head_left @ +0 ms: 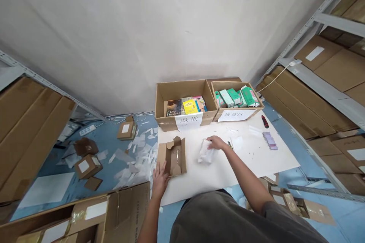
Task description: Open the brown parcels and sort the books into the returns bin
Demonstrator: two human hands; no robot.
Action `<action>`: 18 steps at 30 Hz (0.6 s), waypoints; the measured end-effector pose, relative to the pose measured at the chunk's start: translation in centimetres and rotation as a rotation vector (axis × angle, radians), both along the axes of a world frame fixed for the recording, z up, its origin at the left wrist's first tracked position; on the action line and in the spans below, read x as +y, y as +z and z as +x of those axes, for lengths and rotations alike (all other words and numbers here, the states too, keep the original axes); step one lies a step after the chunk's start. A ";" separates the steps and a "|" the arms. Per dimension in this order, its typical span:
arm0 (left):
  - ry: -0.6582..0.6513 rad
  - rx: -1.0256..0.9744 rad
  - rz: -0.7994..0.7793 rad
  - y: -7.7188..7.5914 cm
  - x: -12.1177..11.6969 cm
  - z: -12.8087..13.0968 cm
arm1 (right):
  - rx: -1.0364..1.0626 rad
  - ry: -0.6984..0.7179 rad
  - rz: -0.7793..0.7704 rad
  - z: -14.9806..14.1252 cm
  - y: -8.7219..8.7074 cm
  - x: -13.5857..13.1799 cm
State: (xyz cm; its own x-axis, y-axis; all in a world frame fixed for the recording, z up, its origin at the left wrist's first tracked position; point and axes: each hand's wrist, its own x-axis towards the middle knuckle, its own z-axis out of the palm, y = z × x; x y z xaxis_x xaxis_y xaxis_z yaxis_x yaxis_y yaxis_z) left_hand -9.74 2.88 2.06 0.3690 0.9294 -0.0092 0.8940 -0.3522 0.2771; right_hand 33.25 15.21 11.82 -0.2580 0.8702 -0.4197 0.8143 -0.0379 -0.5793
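Observation:
On the white tabletop a small open cardboard box (161,155) lies with its flaps folded out and its hollow inside facing up. My left hand (160,180) rests against the box's near left corner, fingers spread along its edge. To the right of the box, my right hand (217,143) has its fingers closed on the upper right side of a white wrapped package (205,153). Whatever is inside the wrapping is hidden.
At the table's back stand a carton of books (163,123) and a carton of green boxes (235,115), both with handwritten paper signs. A red-and-black cutter (265,121) lies at the right. Paper scraps (137,159) litter the floor at left. Loaded shelves (327,83) flank the table.

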 end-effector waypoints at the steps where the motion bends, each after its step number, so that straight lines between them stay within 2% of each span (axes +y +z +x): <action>1: 0.020 0.017 -0.003 0.3 -0.1 0.0 | -0.036 0.032 -0.056 1.0 -1.0 0.3; 3: 0.081 0.050 -0.023 1.2 -0.5 0.4 | -0.117 0.095 -0.137 1.9 -3.5 0.7; 6: 0.232 0.080 -0.042 2.7 -2.0 1.4 | -0.203 0.129 -0.172 1.2 -7.6 0.3; 9: 0.442 0.037 0.036 4.0 -4.8 3.2 | -0.293 0.020 -0.044 0.1 -10.9 -1.9; 12: 0.590 -0.059 0.086 4.4 -7.6 7.5 | -0.359 -0.164 0.143 -0.7 -13.0 -5.1; 13: 0.546 -0.108 0.044 4.1 -8.1 9.7 | -0.347 -0.203 0.165 -1.0 -13.5 -6.2; 15: 0.329 -0.232 -0.106 3.0 -8.0 14.6 | -0.306 -0.244 0.159 -2.0 -14.4 -7.9; 16: 0.215 -0.286 -0.193 2.2 -7.4 17.1 | -0.294 -0.254 0.144 -2.6 -14.8 -8.4; 17: 0.155 -0.327 -0.267 1.1 -6.3 19.4 | -0.296 -0.266 0.126 -3.2 -15.2 -8.8; 18: 0.153 -0.353 -0.318 -0.1 -5.0 21.4 | -0.310 -0.283 0.106 -3.8 -15.6 -8.9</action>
State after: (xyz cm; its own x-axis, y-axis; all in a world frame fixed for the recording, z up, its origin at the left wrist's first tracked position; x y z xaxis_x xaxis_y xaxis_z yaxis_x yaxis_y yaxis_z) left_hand 11.66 -2.08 2.01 0.2598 0.9447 -0.2000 0.7612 -0.0729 0.6444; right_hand 29.42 6.35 -3.82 0.1209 0.9312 -0.3438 0.9166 -0.2377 -0.3215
